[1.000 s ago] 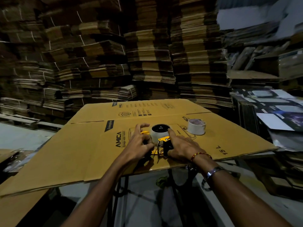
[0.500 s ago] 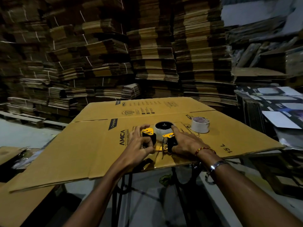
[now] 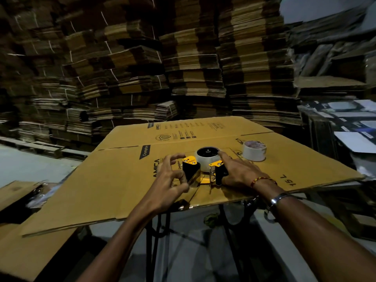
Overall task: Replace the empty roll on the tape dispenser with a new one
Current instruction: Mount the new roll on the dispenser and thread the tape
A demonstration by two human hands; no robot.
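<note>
Here, at the centre of the frame, a person works a yellow-and-black tape dispenser [image 3: 203, 169] lying on a flattened cardboard carton [image 3: 114, 192] that serves as a bench top. The left hand [image 3: 168, 180] curls around the dispenser's left black-and-yellow block, thumb and fingers closed on it. The right hand [image 3: 238, 171] lies over the right block, its forefinger stretched up to touch the rim of the white roll [image 3: 206, 161] seated on the dispenser's hub; whether its other fingers clamp the body cannot be told from this angle. A 2nd tape roll [image 3: 254, 151] stands upright on the carton, right of centre and a little higher in the frame, near the dispenser but apart from it and untouched.

Which of the 2 rolls is the spent one is hard to call in the dim light. Judging by the task, the step in hand looks like seating or freeing the roll on the hub while both hands steady the tool. If the mounted roll is the fresh one, the next move calls for finding its loose end and threading it through toward the cutter; if not, it must be lifted straight off the hub first. Bundled stacks of flattened cartons [image 3: 193, 58] fill the upper frame.
</note>
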